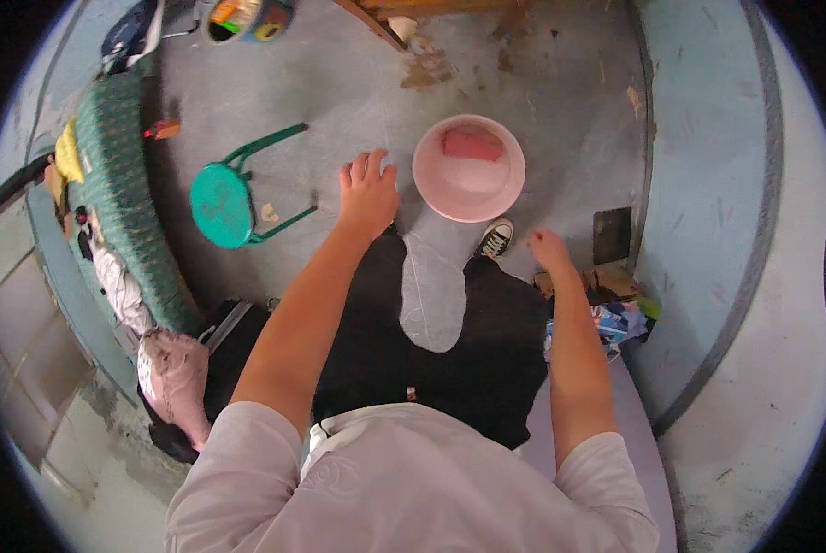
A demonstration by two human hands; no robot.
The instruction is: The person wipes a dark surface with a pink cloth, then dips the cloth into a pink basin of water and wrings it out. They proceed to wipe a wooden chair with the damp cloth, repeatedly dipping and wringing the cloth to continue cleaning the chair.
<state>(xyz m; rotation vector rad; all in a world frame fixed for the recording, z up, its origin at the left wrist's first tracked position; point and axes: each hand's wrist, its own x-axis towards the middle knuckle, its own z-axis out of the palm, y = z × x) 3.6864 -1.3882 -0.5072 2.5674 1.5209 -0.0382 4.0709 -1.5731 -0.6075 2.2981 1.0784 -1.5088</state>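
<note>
A pink plastic tub stands on the floor in front of me. Inside it, against the far side, is a reddish-pink piece that looks like folded cloth. My left hand hangs over the floor just left of the tub, fingers apart and holding nothing visible, without touching the rim. Lower and to the right of the tub, my right hand is held with its fingers curled in, and nothing shows in it. A black-and-white canvas shoe is on my foot below the tub.
Left stands a green stool beside a bed with a green patterned cover. A bin and wooden furniture are at the top. Packaging lies by the blue-and-white right wall. Brown stains mark the floor.
</note>
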